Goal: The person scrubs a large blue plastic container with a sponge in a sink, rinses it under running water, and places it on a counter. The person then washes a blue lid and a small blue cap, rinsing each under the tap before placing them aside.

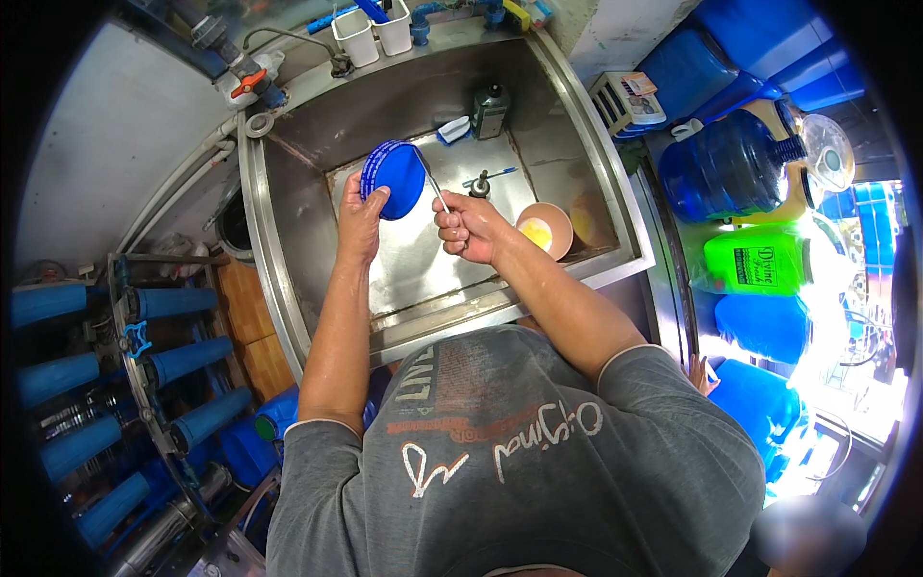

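Note:
My left hand (364,216) grips a round blue lid (402,180) by its edge, thumb on the flat face. White writing runs around the lid's rim. My right hand (469,227) is closed around a slim tool (431,177) with a pale handle. Its dark, narrow end meets or nearly meets the lid's right edge; whether it is a blade or a brush I cannot tell. Both hands are above a stainless steel sink (404,267). Beyond my right wrist, a peach-coloured bowl (562,225) in the sink holds something yellow and white (537,232).
In the sink are a dark green bottle (489,115), a white-and-blue scrubber (454,130), a small dark-topped bottle (479,185) and a thin blue-ended stick (501,174). White holders (355,40) line the back ledge. Water jugs (721,169) stand right, near another person's hand (699,375).

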Action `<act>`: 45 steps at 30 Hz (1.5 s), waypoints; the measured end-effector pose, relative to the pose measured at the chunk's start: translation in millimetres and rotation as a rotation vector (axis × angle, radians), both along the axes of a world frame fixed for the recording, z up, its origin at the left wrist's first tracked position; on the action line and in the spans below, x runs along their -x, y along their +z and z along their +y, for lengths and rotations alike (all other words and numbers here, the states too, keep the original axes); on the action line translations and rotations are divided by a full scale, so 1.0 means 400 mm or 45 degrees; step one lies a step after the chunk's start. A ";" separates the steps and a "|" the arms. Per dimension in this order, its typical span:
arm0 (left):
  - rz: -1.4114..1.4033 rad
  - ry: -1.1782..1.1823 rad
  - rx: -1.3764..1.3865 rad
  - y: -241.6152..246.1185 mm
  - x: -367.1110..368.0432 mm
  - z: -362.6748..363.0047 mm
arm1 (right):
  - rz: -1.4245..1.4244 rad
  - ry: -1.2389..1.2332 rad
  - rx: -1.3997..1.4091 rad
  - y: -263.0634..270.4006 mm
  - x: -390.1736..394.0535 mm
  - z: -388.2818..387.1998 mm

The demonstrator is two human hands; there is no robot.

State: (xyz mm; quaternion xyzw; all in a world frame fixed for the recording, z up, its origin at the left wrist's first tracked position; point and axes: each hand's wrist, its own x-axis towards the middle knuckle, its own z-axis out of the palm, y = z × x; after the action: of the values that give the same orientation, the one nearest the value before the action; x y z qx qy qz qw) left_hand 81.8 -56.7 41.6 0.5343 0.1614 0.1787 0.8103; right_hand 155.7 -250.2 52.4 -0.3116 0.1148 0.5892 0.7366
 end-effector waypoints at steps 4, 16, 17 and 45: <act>0.007 -0.027 -0.105 0.006 0.009 -0.004 | 0.000 -0.042 -0.067 -0.009 -0.023 0.004; 0.315 -0.278 -0.262 -0.046 0.080 -0.075 | 0.080 -1.056 -0.225 0.090 -0.292 -0.015; 0.316 -0.248 -0.150 -0.063 0.097 -0.071 | -0.207 -1.119 -0.112 0.103 -0.372 -0.051; -0.072 -0.273 0.978 -0.067 0.074 -0.111 | -1.809 -0.048 0.937 -0.045 -0.252 -0.178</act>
State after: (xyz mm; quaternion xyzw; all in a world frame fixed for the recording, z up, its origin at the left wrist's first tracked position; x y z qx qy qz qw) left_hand 52.2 -101.1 15.0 0.2010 0.1375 0.0345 0.9693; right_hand 256.6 -321.2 34.6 -0.8334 -0.1898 0.1617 0.4932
